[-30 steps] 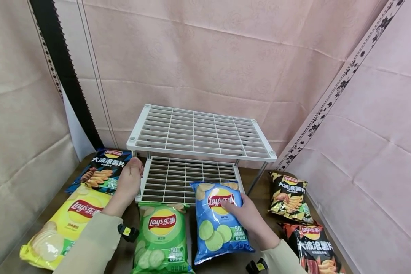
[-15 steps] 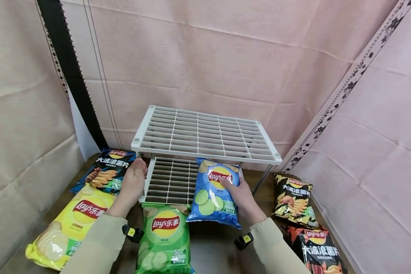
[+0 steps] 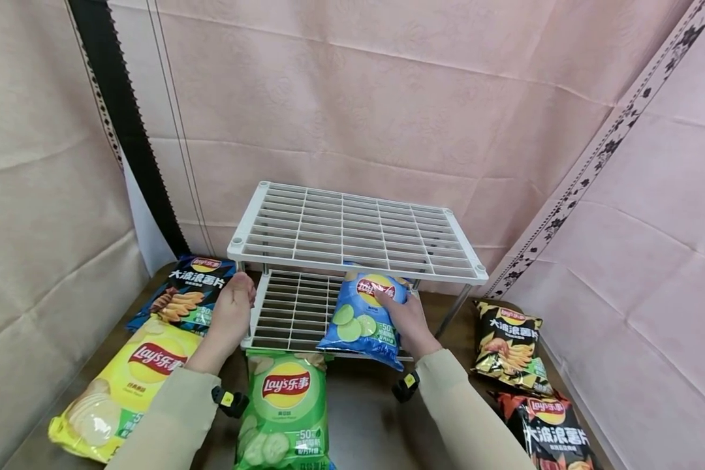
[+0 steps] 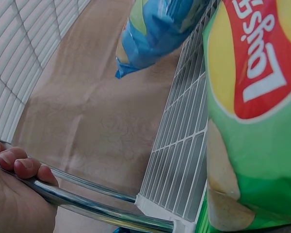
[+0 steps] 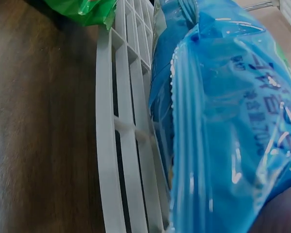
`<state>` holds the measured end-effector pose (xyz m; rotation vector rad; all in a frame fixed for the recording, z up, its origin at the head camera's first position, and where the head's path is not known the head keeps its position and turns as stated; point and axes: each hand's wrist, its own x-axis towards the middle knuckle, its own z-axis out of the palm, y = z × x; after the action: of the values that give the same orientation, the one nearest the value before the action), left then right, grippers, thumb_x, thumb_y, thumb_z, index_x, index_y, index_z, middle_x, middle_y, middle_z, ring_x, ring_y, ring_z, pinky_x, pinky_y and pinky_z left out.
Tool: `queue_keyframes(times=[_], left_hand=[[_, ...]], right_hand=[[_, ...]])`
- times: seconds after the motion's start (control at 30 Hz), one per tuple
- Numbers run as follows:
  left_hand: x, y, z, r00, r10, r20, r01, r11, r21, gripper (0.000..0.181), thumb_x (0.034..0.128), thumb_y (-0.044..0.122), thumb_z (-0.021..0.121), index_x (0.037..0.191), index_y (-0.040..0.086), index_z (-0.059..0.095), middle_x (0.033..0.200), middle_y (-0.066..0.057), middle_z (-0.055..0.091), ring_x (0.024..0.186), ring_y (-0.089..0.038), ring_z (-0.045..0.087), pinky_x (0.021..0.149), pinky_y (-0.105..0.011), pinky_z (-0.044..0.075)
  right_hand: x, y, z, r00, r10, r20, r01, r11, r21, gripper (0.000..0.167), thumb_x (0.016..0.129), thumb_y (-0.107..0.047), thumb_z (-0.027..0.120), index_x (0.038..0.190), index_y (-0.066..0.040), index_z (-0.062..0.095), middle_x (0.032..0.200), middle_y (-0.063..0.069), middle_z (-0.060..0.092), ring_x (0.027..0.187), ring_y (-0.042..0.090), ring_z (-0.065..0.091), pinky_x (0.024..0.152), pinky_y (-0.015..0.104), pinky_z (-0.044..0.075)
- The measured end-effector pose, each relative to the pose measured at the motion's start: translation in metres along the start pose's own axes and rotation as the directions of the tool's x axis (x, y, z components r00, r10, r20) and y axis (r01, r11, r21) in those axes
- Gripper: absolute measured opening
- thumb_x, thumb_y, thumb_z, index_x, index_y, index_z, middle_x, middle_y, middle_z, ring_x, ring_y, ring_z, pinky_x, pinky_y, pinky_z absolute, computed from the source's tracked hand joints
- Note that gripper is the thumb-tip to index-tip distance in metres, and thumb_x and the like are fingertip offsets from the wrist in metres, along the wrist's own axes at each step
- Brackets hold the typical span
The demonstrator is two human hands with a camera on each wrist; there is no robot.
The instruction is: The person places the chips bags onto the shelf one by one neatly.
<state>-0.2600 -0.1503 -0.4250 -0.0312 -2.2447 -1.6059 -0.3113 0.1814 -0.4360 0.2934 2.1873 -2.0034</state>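
Note:
In the head view my right hand grips the right side of a blue chip bag, thumb on its front. The bag leans over the lower shelf, its top edge under the front of the upper shelf. My left hand is at the rack's front left post; in the left wrist view the fingers of that hand curl round the metal post. The right wrist view has the blue bag close beside the white shelf edge.
A green bag lies in front of the rack. On the left are a yellow bag and a black-and-blue bag. On the right lie a black-and-gold bag and a black-and-red bag. Pink cloth hangs behind.
My right hand has moved the blue bag from in front of the rack, beside the green bag, forward over the lower shelf. My left hand stays at the post. The view has shifted slightly.

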Motion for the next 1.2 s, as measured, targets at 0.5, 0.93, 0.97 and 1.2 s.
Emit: queue_keyframes(times=[0.5, 0.93, 0.97, 1.2], left_hand=[[-0.002, 0.0, 0.004, 1.0, 0.008, 0.024, -0.007, 1.0, -0.026, 0.053, 0.1045, 0.046, 0.013, 0.083, 0.004, 0.037, 0.076, -0.012, 0.037, 0.068, -0.026, 0.038, 0.068, -0.031, 0.032], [-0.001, 0.003, 0.001, 1.0, 0.025, 0.009, -0.024, 0.999, -0.024, 0.051, 0.1052, 0.044, 0.014, 0.083, 0.004, 0.037, 0.076, -0.012, 0.037, 0.069, -0.026, 0.038, 0.068, -0.031, 0.032], [-0.001, 0.003, 0.0, 1.0, 0.026, 0.003, -0.026, 1.0, -0.014, 0.05, 0.1053, 0.043, 0.014, 0.084, 0.004, 0.037, 0.076, -0.012, 0.037, 0.069, -0.026, 0.038, 0.068, -0.031, 0.032], [0.0, 0.002, -0.001, 1.0, 0.027, 0.007, -0.027, 1.0, -0.008, 0.052, 0.1051, 0.044, 0.013, 0.083, 0.004, 0.036, 0.075, -0.012, 0.037, 0.067, -0.025, 0.037, 0.067, -0.03, 0.032]], right_hand=[[0.025, 0.012, 0.025, 1.0, 0.005, 0.019, -0.003, 0.995, -0.104, 0.1, 0.082, -0.055, 0.071, 0.152, -0.013, 0.014, 0.116, 0.014, 0.057, 0.087, 0.025, 0.067, 0.069, 0.039, 0.055], [0.002, 0.013, 0.034, 0.993, -0.121, 0.018, 0.119, 0.929, -0.349, 0.097, 0.084, -0.042, 0.074, 0.152, -0.009, 0.013, 0.137, 0.019, 0.039, 0.115, 0.032, 0.05, 0.091, 0.047, 0.045], [-0.001, 0.013, 0.036, 0.991, -0.133, 0.032, 0.136, 0.92, -0.367, 0.098, 0.084, -0.04, 0.075, 0.152, -0.007, 0.012, 0.138, 0.021, 0.037, 0.118, 0.034, 0.048, 0.093, 0.049, 0.043], [-0.007, 0.018, 0.047, 0.986, -0.156, 0.053, 0.164, 0.891, -0.423, 0.092, 0.089, -0.031, 0.07, 0.153, -0.006, 0.009, 0.145, 0.025, 0.028, 0.123, 0.038, 0.041, 0.098, 0.053, 0.038]])
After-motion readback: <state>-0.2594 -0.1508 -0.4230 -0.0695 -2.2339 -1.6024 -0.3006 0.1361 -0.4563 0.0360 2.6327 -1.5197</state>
